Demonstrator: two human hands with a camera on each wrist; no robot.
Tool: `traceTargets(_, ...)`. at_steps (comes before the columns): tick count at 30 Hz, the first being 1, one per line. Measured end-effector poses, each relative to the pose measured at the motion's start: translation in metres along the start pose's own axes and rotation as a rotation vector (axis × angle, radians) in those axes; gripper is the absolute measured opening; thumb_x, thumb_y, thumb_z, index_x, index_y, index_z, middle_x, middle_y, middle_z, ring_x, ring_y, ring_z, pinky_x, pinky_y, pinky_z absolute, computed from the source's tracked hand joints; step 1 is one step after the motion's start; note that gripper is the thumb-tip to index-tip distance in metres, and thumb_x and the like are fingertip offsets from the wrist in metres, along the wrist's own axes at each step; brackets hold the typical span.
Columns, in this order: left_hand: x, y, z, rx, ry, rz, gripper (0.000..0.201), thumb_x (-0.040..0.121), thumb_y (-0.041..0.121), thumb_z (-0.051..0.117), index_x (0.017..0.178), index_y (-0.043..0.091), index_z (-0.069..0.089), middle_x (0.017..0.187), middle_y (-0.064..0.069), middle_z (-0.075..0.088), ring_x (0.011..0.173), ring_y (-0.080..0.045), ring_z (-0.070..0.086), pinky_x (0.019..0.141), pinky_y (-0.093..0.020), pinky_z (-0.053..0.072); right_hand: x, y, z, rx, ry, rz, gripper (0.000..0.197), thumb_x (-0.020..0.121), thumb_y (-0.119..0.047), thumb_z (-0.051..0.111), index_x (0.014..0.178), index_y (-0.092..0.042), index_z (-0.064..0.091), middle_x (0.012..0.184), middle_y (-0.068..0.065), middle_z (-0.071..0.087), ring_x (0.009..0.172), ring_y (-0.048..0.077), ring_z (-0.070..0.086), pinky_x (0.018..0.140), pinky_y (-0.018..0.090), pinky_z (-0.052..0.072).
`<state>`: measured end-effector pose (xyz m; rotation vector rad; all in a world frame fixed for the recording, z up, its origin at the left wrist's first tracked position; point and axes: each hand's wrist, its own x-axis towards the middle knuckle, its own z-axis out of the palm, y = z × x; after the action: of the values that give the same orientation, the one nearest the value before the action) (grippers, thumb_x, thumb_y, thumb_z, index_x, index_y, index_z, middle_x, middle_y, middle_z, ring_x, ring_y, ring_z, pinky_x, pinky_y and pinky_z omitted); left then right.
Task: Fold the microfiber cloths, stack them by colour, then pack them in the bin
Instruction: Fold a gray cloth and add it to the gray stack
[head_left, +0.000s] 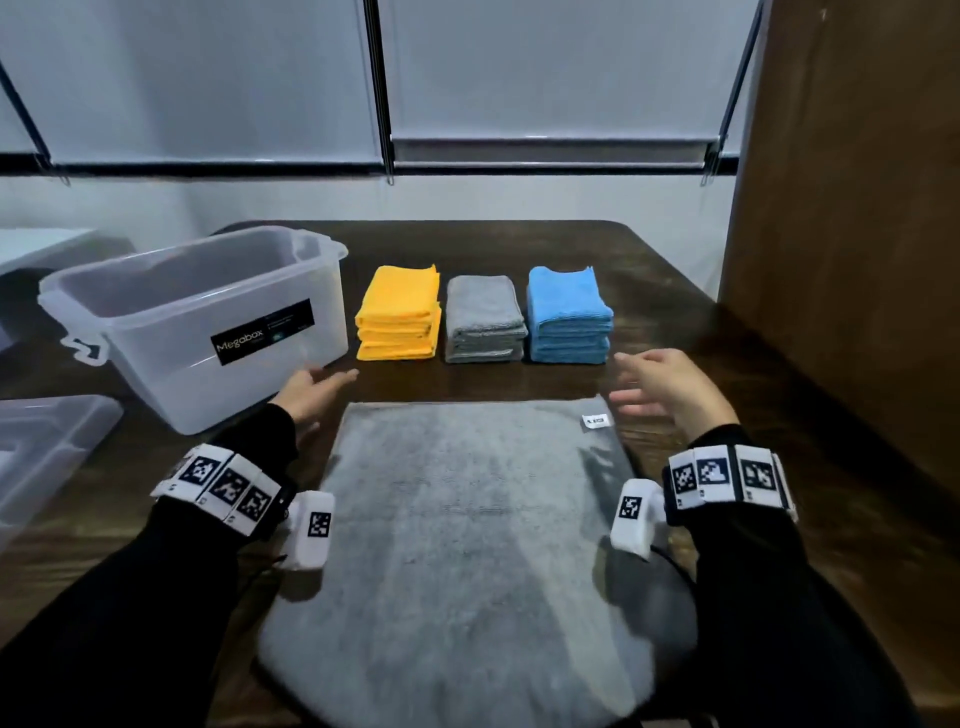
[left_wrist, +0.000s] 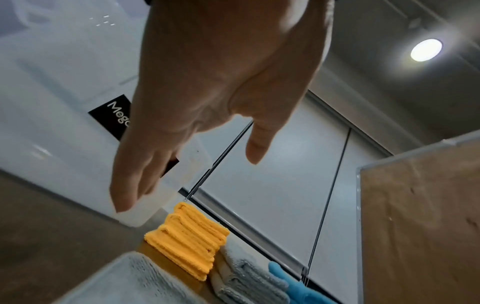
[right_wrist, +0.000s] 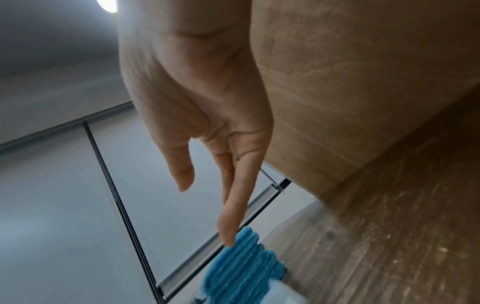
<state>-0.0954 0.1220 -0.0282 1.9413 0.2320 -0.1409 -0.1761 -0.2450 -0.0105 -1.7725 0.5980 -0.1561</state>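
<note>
Left hand (head_left: 311, 389), centre-left of the head view: fingers straight and spread, holding nothing, hovering just off the near right corner of the clear bin (head_left: 202, 322). Left wrist view confirms it, flat palm and nothing in the fingers.

Right hand (head_left: 670, 387), centre-right: also spread and empty, blurred, above the table beyond the far right corner of the flat grey cloth (head_left: 467, 519). Its fingertips point toward the blue stack (head_left: 569, 317); whether they touch it cannot be told.

Outward: the grey cloth lies unfolded and spread flat across the lower middle of the frame, white tag at its upper right corner. Past it, mid-frame, three folded piles stand in a row on the dark wooden table (head_left: 675, 322): yellow stack (head_left: 397, 317) just beside the bin, grey stack (head_left: 485, 322) in the middle, the blue stack at the right. Bin at the upper left looks empty. A second clear tub (head_left: 47, 457) sits at the left edge.

Judgement: folding step, last loose cloth, packing not yet begun. Next move likely calls for both hands to pinch the far corners and bring the far edge over to the near edge, square.
</note>
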Motion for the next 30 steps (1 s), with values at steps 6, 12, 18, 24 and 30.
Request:
traceTargets(6,-0.001,-0.009,0.012,0.457,-0.275,0.109,0.036,0.094,0.021,0.055,0.123,0.0,0.056,0.123,-0.015,0.057,0.103,-0.018,0.052,0.084,-0.02,0.037,0.033,0.02,0.01,-0.205,-0.039,0.115,0.021,0.098,-0.014,0.053,0.115,-0.002,0.05,0.092,0.012,0.056,0.075,0.019,0.057,0.057,0.033,0.051)
traceTargets(12,0.005,-0.001,0.025,0.759,-0.421,0.078,0.058,0.089,0.036,0.06,0.138,0.009,0.042,0.139,-0.011,0.046,0.127,-0.024,0.045,0.105,-0.031,0.035,0.058,0.04,0.021,-0.288,-0.087,0.189,0.032,0.087,-0.023,0.071,0.108,-0.012,0.05,0.071,0.004,0.056,0.057,0.012,0.05,0.051,0.024,0.042)
traceTargets(18,0.008,0.009,0.043,0.977,-0.555,0.11,0.086,0.078,0.044,0.071,0.147,0.019,0.026,0.152,-0.004,0.027,0.138,-0.022,0.03,0.106,-0.032,0.031,0.073,0.039,0.024,-0.344,-0.111,-0.013,0.025,0.077,-0.009,0.077,0.065,-0.018,0.057,0.065,0.0,0.056,0.056,0.013,0.046,0.044,0.021,0.037)
traceTargets(24,0.014,0.009,0.049,1.162,-0.528,0.16,0.09,0.069,0.046,0.078,0.143,0.021,0.033,0.149,-0.003,0.032,0.134,-0.023,0.035,0.102,-0.034,0.035,0.087,0.027,0.011,-0.423,-0.105,-0.104,0.019,0.064,-0.001,0.084,0.069,-0.014,0.071,0.069,0.0,0.069,0.063,0.012,0.055,0.055,0.021,0.04)
traceTargets(30,0.024,0.013,0.052,1.229,-0.564,0.123,0.095,0.067,0.052,0.077,0.144,0.019,0.032,0.149,-0.003,0.034,0.13,-0.021,0.039,0.101,-0.033,0.037,0.098,0.015,0.009,-0.61,-0.208,-0.005,0.015,0.071,-0.007,0.083,0.073,-0.013,0.07,0.074,0.005,0.067,0.06,0.014,0.053,0.054,0.025,0.045)
